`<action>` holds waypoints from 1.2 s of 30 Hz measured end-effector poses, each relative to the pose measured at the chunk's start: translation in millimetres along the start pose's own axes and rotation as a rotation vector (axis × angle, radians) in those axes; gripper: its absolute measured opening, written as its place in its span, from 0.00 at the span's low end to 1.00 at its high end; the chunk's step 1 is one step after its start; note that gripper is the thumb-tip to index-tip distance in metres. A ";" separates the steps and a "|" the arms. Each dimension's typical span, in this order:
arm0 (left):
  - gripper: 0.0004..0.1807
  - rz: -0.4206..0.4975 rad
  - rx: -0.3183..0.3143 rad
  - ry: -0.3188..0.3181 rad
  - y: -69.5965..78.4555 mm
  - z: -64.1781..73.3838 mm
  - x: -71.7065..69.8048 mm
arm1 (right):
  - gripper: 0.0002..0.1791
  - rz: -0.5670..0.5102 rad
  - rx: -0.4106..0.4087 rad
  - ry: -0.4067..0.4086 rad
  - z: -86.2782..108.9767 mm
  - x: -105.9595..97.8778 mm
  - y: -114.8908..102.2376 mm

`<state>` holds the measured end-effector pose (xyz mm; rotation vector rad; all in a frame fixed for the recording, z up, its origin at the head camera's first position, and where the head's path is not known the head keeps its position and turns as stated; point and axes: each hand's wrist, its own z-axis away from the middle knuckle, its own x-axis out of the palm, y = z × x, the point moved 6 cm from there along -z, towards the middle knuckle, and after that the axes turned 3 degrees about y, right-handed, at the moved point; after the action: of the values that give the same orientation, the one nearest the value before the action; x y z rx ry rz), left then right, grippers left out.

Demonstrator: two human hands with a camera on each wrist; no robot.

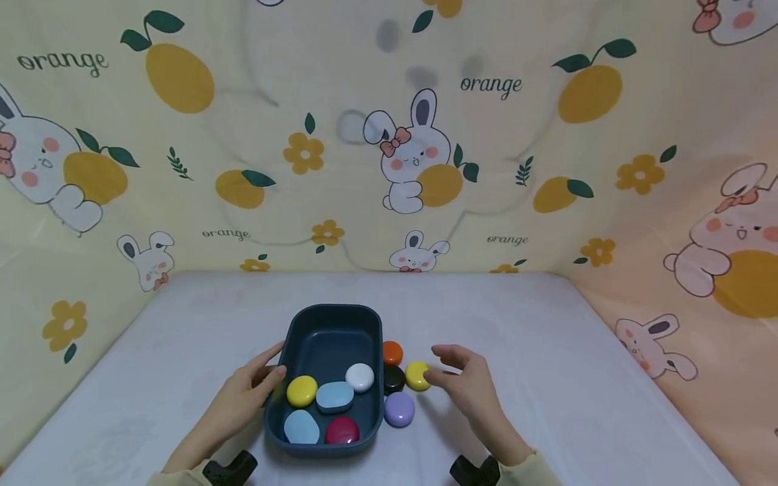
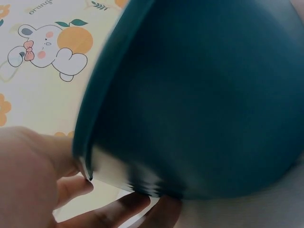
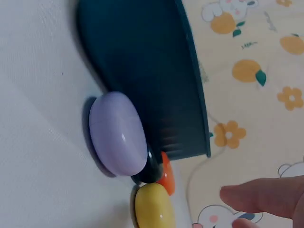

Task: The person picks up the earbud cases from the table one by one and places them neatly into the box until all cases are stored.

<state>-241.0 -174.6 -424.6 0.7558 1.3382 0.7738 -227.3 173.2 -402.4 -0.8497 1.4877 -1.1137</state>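
A dark blue rectangular bin (image 1: 328,317) stands on the table. My left hand (image 1: 246,388) holds its left side, thumb at the rim and the other fingers against the outer wall. Inside lie a yellow pebble-like piece (image 1: 302,391), a white one (image 1: 360,377), a light blue oblong one (image 1: 335,397), a light blue rounded one (image 1: 301,427) and a red one (image 1: 342,430). My right hand (image 1: 471,385) hovers by a yellow piece (image 1: 418,375) to the right of the bin, thumb and fingers apart, holding nothing. Whether the thumb touches it I cannot tell.
Close along the bin's right wall lie an orange piece (image 1: 392,353), a black piece (image 1: 394,379) and a purple piece (image 3: 118,133). White cloth covers the table (image 1: 516,324). A patterned curtain (image 1: 340,88) encloses the back and sides.
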 end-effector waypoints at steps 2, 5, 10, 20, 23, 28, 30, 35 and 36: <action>0.33 -0.004 0.000 0.008 -1.3 0.1 -0.9 | 0.24 -0.019 -0.008 0.016 -0.7 1.1 2.5; 0.34 -0.009 0.003 0.018 -3.0 0.5 -2.0 | 0.24 -0.011 -0.017 0.022 -3.3 5.5 6.4; 0.33 -0.022 0.004 0.023 -4.4 1.5 -1.8 | 0.24 0.053 -0.010 -0.008 -7.4 14.6 15.6; 0.34 -0.038 0.025 0.020 -2.2 1.1 -1.9 | 0.30 0.111 0.015 -0.015 -10.4 18.6 20.3; 0.34 -0.041 0.038 0.018 0.0 1.0 -1.0 | 0.30 0.111 0.017 -0.016 -10.1 17.9 20.3; 0.34 -0.042 0.042 0.019 1.1 0.9 -0.3 | 0.30 0.135 0.031 -0.015 -12.3 17.2 24.0; 0.34 -0.042 0.040 0.016 1.0 0.7 -0.3 | 0.30 0.145 0.035 -0.013 -13.5 17.1 25.8; 0.34 -0.045 0.039 0.015 1.3 1.2 -0.7 | 0.30 0.140 0.035 -0.034 -15.6 17.2 29.1; 0.34 -0.043 0.035 0.015 1.2 1.4 -0.7 | 0.30 0.138 0.035 -0.040 -16.1 17.0 29.9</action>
<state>-239.7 -174.6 -423.2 0.7478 1.3804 0.7256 -245.2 170.2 -435.8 -0.7298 1.4669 -1.0115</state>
